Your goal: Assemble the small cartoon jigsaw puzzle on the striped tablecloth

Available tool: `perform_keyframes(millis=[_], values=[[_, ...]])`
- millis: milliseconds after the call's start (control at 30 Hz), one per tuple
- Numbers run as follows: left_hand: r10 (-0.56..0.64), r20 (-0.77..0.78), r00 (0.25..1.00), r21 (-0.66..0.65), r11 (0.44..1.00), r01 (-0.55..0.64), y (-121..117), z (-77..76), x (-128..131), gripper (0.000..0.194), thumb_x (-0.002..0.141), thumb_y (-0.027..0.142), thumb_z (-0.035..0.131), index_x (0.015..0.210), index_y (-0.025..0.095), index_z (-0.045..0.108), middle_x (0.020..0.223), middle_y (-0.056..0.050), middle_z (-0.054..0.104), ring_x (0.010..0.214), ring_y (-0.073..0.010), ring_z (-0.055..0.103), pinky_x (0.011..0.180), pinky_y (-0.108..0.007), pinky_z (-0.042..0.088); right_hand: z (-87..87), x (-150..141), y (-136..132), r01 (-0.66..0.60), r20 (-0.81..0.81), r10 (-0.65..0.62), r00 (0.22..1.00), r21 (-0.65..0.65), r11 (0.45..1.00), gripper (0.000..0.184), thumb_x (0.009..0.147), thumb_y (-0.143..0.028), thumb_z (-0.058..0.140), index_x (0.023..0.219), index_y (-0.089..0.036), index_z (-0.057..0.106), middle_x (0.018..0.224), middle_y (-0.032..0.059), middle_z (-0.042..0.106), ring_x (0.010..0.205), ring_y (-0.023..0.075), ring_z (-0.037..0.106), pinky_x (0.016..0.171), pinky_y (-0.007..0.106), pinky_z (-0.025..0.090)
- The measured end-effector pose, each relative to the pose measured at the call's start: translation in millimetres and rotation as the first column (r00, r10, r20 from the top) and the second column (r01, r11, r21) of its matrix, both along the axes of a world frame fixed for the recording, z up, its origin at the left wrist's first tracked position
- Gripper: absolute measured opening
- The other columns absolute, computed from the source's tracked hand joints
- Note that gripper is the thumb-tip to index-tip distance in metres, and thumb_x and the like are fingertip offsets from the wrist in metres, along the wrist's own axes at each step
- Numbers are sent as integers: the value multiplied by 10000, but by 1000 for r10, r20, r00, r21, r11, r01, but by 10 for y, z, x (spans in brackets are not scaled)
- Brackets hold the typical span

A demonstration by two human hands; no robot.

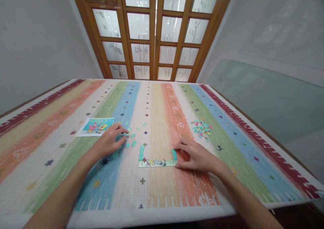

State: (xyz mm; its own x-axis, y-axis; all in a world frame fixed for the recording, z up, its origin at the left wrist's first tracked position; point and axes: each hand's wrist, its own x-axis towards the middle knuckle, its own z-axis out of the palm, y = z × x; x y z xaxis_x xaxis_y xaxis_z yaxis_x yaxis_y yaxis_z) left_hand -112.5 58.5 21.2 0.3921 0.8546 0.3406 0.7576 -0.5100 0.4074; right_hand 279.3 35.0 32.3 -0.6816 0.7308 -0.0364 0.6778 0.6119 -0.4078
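A partly joined jigsaw puzzle [159, 163] lies on the tablecloth, with a bottom row and short columns rising at its left and right ends. My right hand [193, 153] is at its right end, index finger by the top of the right column and thumb at the lower corner, the fingers apart. Over on the left, my left hand [111, 140] hovers beside loose jigsaw pieces [134, 143], its thumb and index finger apart. Nothing shows between them. Just behind that hand lies a picture card [95, 126] with cartoon figures, its right edge partly covered by the hand.
A heap of loose jigsaw pieces [201, 129] sits to the right, beyond my right hand. The striped tablecloth [162, 188] covers a large table. Wooden doors with glass panes [141, 33] stand behind it, and a pale glass panel [265, 107] leans along the right wall.
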Motion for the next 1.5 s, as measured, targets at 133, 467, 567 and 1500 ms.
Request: perform_keyframes(millis=[133,467,567,1500], values=[[-50,-26,998,-26,998,50,-41,21,35,232,911,378,560,1003,205,684,941,-51,611,910,-240,605,889,-387,487,3,-2,-6,6,6,-6,1000,-6,1000,486,818,-422,782,1222,-185,652,1122,109,636,1035,275,616,902,413,495],[4,-72,997,-59,998,-8,-39,-148,140,331,970,440,514,1088,178,680,985,-75,592,954,-261,598,902,-412,474,17,-20,-21,45,-61,-47,997,-31,999,451,786,-352,806,1141,-178,590,1102,91,654,1006,254,622,895,391,491],[-6,-78,997,-49,999,2,-53,-122,148,314,969,419,506,1085,181,675,984,-72,586,949,-255,596,899,-407,475,18,-18,-25,44,-43,-46,998,-33,998,447,779,-347,809,1132,-169,601,1106,95,649,1019,264,621,901,399,490],[-203,-104,974,-215,960,178,-101,49,34,376,895,342,563,1231,194,647,1028,-62,564,978,-252,565,902,-390,463,10,-18,-38,15,32,-14,999,-7,1000,478,808,-384,792,1208,-171,643,1121,113,637,1035,280,621,892,406,490]])
